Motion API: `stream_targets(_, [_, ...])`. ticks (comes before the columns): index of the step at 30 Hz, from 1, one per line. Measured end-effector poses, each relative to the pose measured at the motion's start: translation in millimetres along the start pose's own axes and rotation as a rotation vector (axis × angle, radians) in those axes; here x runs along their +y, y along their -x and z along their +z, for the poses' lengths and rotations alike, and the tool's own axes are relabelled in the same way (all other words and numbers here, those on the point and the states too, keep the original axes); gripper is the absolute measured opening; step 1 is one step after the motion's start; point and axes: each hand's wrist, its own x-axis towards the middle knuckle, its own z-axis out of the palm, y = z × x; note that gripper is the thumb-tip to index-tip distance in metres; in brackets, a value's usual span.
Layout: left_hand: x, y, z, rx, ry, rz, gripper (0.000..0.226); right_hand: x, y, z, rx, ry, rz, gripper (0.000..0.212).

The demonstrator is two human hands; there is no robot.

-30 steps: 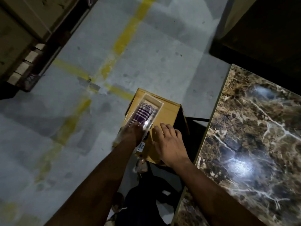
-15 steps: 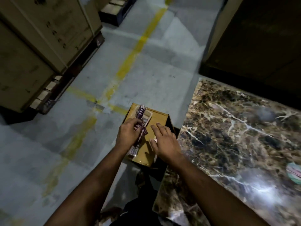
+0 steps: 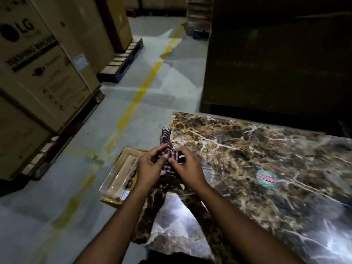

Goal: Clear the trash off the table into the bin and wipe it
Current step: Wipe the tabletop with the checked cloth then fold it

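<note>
Head view shows me both hands over the near left corner of the marble worktop. My left hand and right hand each pinch a checked purple-and-white cloth between them, so each grip is closed on the fabric; one end of it sticks up above the fingers. Just left of the worktop, lower down, a yellow box carries a clear plastic tray. A round green-and-red sticker lies on the worktop, well right of my hands. Big cardboard cartons stand on pallets at the left.
</note>
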Motion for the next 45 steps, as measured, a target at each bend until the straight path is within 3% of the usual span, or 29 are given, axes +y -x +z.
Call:
stream_targets(4, [20.0,3.7,24.7,0.039,0.159,-0.021,0.044,10.5,14.8,-39.2,0.216,-0.118,0.172,0.011])
stream_targets(10, [39.9,-5.8,42.3,-0.077,0.17,-0.024,0.049,22.4,28.0,-67.7,0.352,-0.122,0.453,0.027])
stream_targets(13, [51.1,-12.5,42.9,-0.193,0.139,-0.013,0.053,9.2,20.2,-84.0,0.301,0.061,0.21,0.049])
stream_targets(16, [63.5,-20.4,38.1,-0.362,-0.013,0.104,0.051,-12.2,-5.6,-103.5,0.063,0.416,-0.056,0.079])
stream_targets(19, [72.6,-31.2,31.2,-0.456,-0.244,0.217,0.046,-24.7,-27.3,-119.6,-0.107,0.713,-0.176,0.06])
stream_targets(21, [79.5,-37.3,26.3,-0.456,-0.313,0.247,0.043,-27.9,-33.7,-126.4,-0.18,0.756,-0.22,0.046])
stream_targets(24, [85.2,-46.6,20.7,-0.397,-0.315,0.289,0.037,-30.1,-37.0,-131.4,-0.277,0.616,-0.192,0.031])
stream_targets(27, [84.0,-52.5,17.5,-0.36,-0.274,0.266,0.034,-23.5,-36.8,-137.6,-0.379,0.356,-0.047,0.044])
stream_targets(30, [75.0,-54.1,8.8,-0.359,-0.204,0.176,0.035,-15.9,-32.9,-147.0,-0.337,0.062,0.09,0.045])
stream_targets(32, [70.0,-56.5,2.3,-0.446,-0.161,0.1,0.036,-16.2,-30.6,-150.2,-0.281,-0.058,0.126,0.045])
stream_targets(35, [79.7,-57.5,0.1,-0.712,-0.2,-0.011,0.049,-28.2,-35.1,-150.8,-0.289,-0.081,0.101,0.046])
stream_targets(37, [91.4,-57.0,6.1,-0.841,-0.368,0.061,0.057,-40.2,-39.7,-148.8,-0.319,-0.024,0.062,0.05])
stream_targets(39, [98.9,-55.0,13.8,-0.89,-0.41,0.083,0.041,-51.6,-42.9,-146.0,-0.338,-0.021,0.026,0.054])
stream_targets(42, [100.6,-47.9,16.4,-0.836,-0.169,-0.091,0.027,-63.6,-42.5,-146.7,-0.338,-0.163,0.079,0.042])
stream_targets(45, [90.6,-37.3,15.2,-0.733,0.037,-0.206,0.025,-51.2,-37.2,-152.4,-0.395,-0.431,0.264,0.029])
